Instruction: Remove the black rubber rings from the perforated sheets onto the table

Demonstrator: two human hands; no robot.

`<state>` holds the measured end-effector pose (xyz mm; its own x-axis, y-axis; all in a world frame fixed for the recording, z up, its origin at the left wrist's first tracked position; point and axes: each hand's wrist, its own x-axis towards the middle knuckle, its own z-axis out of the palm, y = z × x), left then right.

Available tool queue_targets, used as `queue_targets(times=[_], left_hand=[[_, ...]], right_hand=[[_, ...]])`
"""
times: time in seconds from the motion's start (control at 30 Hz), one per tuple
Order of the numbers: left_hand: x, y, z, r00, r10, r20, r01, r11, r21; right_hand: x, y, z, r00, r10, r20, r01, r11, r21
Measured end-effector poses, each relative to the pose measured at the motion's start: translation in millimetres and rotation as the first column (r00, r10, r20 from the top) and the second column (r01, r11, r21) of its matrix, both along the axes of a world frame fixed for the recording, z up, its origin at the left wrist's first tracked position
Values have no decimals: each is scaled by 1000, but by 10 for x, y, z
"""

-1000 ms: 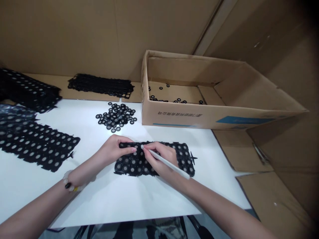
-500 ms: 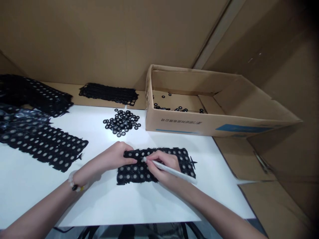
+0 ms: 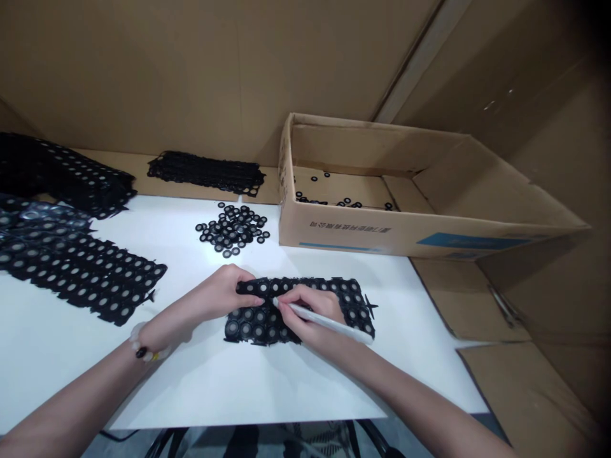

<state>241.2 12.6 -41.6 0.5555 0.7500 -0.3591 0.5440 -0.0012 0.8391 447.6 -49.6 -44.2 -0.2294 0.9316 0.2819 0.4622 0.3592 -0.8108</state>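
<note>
left hand: your left hand [image 3: 219, 294] lies curled over the upper edge of the black perforated sheet [image 3: 252, 326], fingertips on its surface; your thumb is hidden behind the hand, so you can't tell if it's pinching the sheet or only pressing on it.
right hand: your right hand [image 3: 310, 312] is closed around a white pen-shaped tool [image 3: 329, 323], which slants down to the sheet just beside your left fingertips.
tool tip: it's small and sits right against your left hand; whether it touches the sheet or a ring can't be made out.
sheet: it lies flat on the white board [image 3: 191, 388], toward the board's far right side, with rows of dark rings set in it; your hands cover its middle.
wrist: a beaded bracelet [image 3: 143, 343] circles your left wrist.
left of you: overlapping black ring sheets [image 3: 81, 280] run off the board's left edge, so their ends are cut off.
far edge: a heap of loose black rings [image 3: 231, 229] sits on the board, and a stack of black sheets [image 3: 205, 173] lies behind it on the cardboard surface [image 3: 119, 168].
right of the heap: an open cardboard box [image 3: 334, 232] holds scattered black rings [image 3: 329, 191]; its front wall hides part of its floor.
</note>
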Motion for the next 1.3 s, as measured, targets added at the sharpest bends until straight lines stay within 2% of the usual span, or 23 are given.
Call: queue_targets(times=[0.23,0.37,0.47,0.53,0.63,0.7,0.77,0.87,0.97,1.03,1.17,1.3], left_hand=[[26,-8,-72,997,17,81,-21,998,55],[26,13,-68,989,-3,148,4,1000,-2],[-7,49,-16,991,-33,133,39,998,-48],[-35,77,22,996,-54,72,56,998,-15],[-51,105,47,1000,9,7,-9,997,82],[-35,101,50,997,65,39,-69,993,100],[-8,82,64,991,95,96,-100,993,57],[20,55,130,985,94,148,-84,994,-72],[23,43,198,981,87,176,-57,984,-168],[27,36,209,971,127,204,-83,974,-211],[57,10,151,945,225,239,-168,957,-235],[73,-8,85,935,242,258,-187,957,-220]], right_hand=[[-40,-6,-41,997,-56,45,54,998,35],[-54,-8,-77,997,-66,46,64,997,51],[-41,-1,-64,997,-72,40,68,994,83],[-17,7,-26,996,-87,37,84,993,83],[29,20,52,992,-122,30,120,991,56],[51,26,89,991,-131,7,130,990,57],[53,28,99,993,-113,-40,116,990,82],[23,27,81,991,-73,-112,87,988,125],[-7,23,78,987,-70,-147,89,988,126],[-12,22,94,983,-81,-162,102,987,124],[-2,23,109,981,-90,-171,111,987,118],[-3,25,81,983,-88,-160,107,988,111]])
